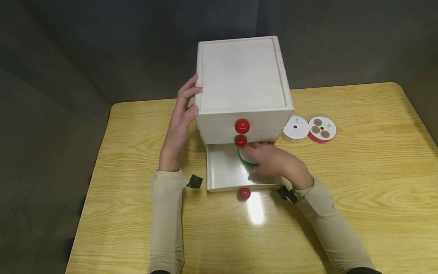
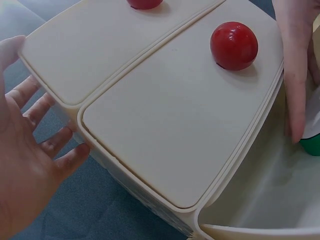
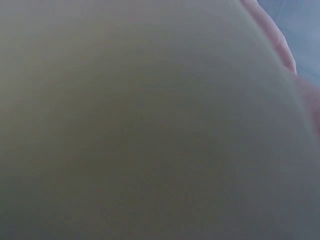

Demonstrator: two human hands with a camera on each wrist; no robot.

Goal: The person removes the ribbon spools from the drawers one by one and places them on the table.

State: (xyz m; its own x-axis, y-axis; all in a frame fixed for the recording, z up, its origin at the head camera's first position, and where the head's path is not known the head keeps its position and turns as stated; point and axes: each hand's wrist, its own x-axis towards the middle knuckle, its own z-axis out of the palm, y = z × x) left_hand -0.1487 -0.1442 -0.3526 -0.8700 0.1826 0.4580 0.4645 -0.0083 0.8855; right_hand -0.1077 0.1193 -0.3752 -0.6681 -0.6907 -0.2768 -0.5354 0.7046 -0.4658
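Observation:
A white drawer cabinet with round red knobs stands on the table. Against its left side rests my left hand, with the fingertips touching the wall and the thumb near the front top corner. The bottom drawer is pulled out. Inside it lies a ribbon spool with a white face and green ribbon, partly hidden by my right hand. Straight fingers of that hand reach over the spool, while its thumb is apart from the spool's near edge. In the right wrist view a pale, blurred surface fills nearly everything.
Right of the cabinet, two more spools lie flat on the wooden table: one with a plain white face and one edged in red. The drawer's red knob juts towards me. A dark curtain hangs behind.

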